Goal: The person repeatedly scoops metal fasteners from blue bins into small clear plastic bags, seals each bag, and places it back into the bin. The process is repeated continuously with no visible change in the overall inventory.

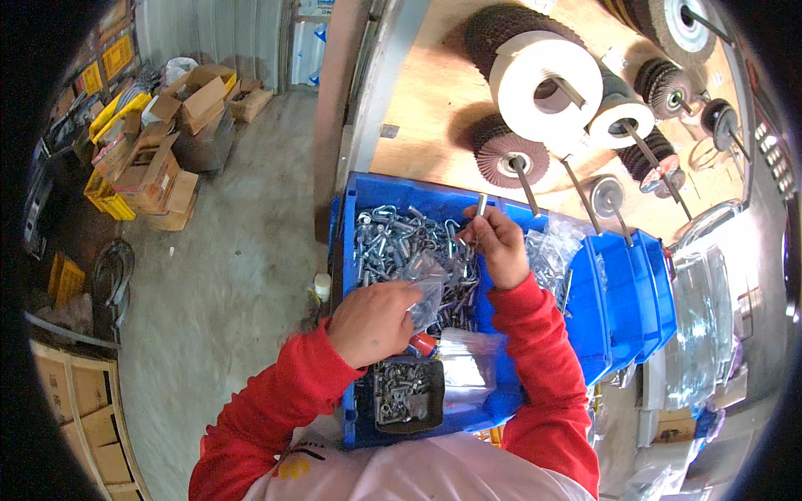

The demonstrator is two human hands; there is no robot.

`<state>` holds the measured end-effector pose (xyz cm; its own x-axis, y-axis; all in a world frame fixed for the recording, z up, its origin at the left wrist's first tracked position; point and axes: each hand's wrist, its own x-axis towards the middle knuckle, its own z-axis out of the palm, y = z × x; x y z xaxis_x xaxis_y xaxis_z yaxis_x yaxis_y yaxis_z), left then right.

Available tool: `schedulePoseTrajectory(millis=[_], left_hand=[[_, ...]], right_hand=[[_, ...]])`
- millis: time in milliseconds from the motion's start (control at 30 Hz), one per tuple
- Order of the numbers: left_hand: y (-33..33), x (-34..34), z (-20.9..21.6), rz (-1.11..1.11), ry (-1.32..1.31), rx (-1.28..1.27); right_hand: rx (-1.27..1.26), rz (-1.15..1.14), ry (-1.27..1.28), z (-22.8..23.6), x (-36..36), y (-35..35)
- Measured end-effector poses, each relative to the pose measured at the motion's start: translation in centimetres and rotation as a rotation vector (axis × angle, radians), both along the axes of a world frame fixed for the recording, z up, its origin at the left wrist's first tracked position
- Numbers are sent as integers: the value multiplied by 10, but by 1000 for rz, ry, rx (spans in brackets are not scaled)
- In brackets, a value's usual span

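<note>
While bent over the blue bin [368, 209] of silvery metal fittings [393, 238], gripped a small clear plastic bag [430, 288] with the left hand [372, 321], fingers closed on its edge, near the bin's middle. Pinched a short metal bolt [481, 205] upright in the closed fingertips of the right hand [499, 244], at about one o'clock from the left hand, above the fittings. Kept a small dark tray [409, 397] of nuts at six o'clock inside the bin. Had flap wheels [510, 154] and white rolls [547, 88] hanging on the wooden board [426, 100] at twelve o'clock; cardboard boxes [159, 159] at ten o'clock.
</note>
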<state>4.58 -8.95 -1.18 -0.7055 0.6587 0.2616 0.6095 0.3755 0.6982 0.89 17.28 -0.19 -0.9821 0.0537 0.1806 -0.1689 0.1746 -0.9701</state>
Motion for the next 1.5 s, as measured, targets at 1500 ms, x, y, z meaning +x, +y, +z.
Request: schedulePoseTrajectory(millis=[1500], left_hand=[[8,-17,2,-112,-145,64]], right_hand=[[-67,-51,256,24,89,-83]])
